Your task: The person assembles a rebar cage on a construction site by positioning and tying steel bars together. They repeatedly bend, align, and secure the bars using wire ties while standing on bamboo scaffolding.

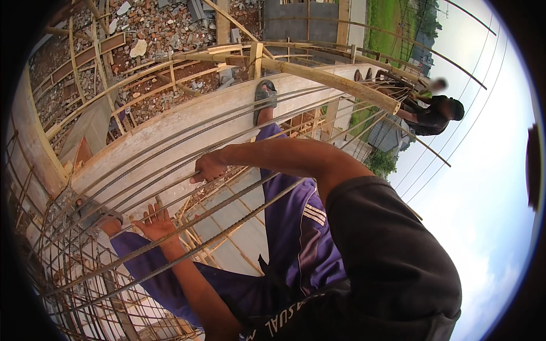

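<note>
Pale open sky (483, 170) fills the right of the view, and ground strewn with broken brick and grey stone rubble (151, 34) lies below at the upper left. Between them a long, pale, flat-topped beam (125, 146) curves across, giving the person a footing: one dark sandal (265, 94) is planted near its middle, the other (94, 213) at its left end. Long, thin, ribbed steel bars (230, 200) run lengthwise above the beam, and the nearest ones cross in front of the purple-trousered legs (284, 227). At the lower left, a dense brown cage of bent steel rods (108, 284) crowds the beam's end. A thick tan bamboo pole (341, 85) slants across the far end, partly blocking the view of a co-worker in dark clothes and a black cap (432, 116). The right hand (209, 166) is over the bars, fingers curled and index finger extended; whether it grips one cannot be told. The left hand (156, 225) is open beside the bars, fingers spread.
</note>
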`<state>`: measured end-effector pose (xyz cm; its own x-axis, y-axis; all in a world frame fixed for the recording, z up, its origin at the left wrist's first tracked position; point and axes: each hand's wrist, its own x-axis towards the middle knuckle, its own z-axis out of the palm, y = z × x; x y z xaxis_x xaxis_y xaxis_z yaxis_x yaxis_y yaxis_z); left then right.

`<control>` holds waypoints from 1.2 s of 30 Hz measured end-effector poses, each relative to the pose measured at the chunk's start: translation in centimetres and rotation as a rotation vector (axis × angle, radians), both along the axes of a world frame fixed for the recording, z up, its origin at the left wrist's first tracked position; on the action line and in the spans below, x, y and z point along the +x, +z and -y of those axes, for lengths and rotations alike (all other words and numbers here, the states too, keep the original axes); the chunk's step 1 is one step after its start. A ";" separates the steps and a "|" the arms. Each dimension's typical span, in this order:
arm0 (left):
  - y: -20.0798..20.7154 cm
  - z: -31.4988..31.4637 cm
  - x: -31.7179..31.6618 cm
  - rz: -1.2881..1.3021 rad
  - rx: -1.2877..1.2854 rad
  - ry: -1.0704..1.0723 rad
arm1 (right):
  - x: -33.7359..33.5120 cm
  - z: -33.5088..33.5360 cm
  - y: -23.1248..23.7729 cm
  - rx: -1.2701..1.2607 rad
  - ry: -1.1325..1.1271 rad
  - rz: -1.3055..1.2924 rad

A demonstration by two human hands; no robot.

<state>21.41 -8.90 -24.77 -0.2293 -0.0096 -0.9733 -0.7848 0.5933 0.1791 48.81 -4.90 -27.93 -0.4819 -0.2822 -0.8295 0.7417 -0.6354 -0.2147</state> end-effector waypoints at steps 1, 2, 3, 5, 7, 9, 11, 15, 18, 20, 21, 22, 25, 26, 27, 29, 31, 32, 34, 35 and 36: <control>-0.8 -0.2 -0.6 0.130 0.164 0.113 | 0.0 0.6 -0.1 0.055 -0.014 -0.010; -1.7 -0.1 -1.1 0.076 0.157 0.050 | -0.3 1.4 -0.1 0.110 -0.028 -0.019; -2.9 1.1 -1.7 0.014 0.150 -0.004 | -0.5 2.1 -0.1 0.164 -0.033 -0.037; -4.4 3.1 -2.5 -0.064 0.107 -0.061 | -0.7 2.8 -0.4 0.219 -0.097 -0.018; -4.5 4.8 -3.4 -0.108 0.025 -0.072 | -0.9 4.1 -1.2 0.297 -0.158 -0.042; -2.8 5.9 -2.9 -0.033 0.136 0.062 | -0.8 4.2 -1.5 0.410 -0.154 -0.022; 0.8 5.8 -1.8 -0.117 0.174 0.191 | -2.0 3.9 -1.5 0.336 -0.181 -0.002; 2.8 2.6 -0.9 -0.116 0.090 0.277 | -2.7 5.7 -2.6 0.217 -0.209 0.062; 4.6 1.2 -1.6 -0.257 -0.068 0.322 | -3.1 6.6 -3.6 0.227 -0.217 0.057; 5.1 2.6 -1.3 -0.285 -0.082 0.319 | -4.0 4.6 -2.4 0.240 -0.281 0.036; 5.2 2.8 -1.2 -0.284 -0.074 0.321 | -3.8 4.8 -2.0 0.247 -0.299 0.019; 5.5 3.1 -1.5 -0.281 -0.067 0.319 | -3.6 4.9 -1.7 0.254 -0.321 0.004; 6.2 3.4 -1.8 -0.286 -0.050 0.318 | -3.4 6.9 -3.8 0.212 -0.317 -0.027; 6.6 3.4 -1.8 -0.276 -0.049 0.313 | -3.3 7.4 -4.2 0.221 -0.329 0.006; 6.8 3.2 -2.0 -0.277 -0.045 0.310 | -3.6 7.5 -4.5 0.229 -0.341 0.028; 6.9 2.7 -2.4 -0.255 0.005 0.307 | -4.3 7.5 -5.2 0.258 -0.360 0.044; 7.0 2.9 -2.4 -0.244 0.028 0.316 | -4.7 7.2 -4.9 0.292 -0.363 0.042; 7.1 3.0 -2.6 -0.247 0.032 0.321 | -4.9 7.0 -4.8 0.307 -0.353 0.026; 6.8 3.4 -3.2 -0.256 0.029 0.330 | -5.4 6.4 -4.4 0.339 -0.339 0.003; 6.8 3.8 -4.0 -0.267 0.022 0.337 | -6.2 6.5 -4.5 0.354 -0.384 -0.022; 6.9 3.9 -4.8 -0.274 0.013 0.342 | -6.8 6.9 -4.4 0.367 -0.430 -0.040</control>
<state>16.62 -12.77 -17.91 -0.4645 -0.1183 -0.8776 -0.8583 0.3040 0.4134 41.96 -11.77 -32.36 -0.5230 0.2503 -0.8147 0.4190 -0.7569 -0.5015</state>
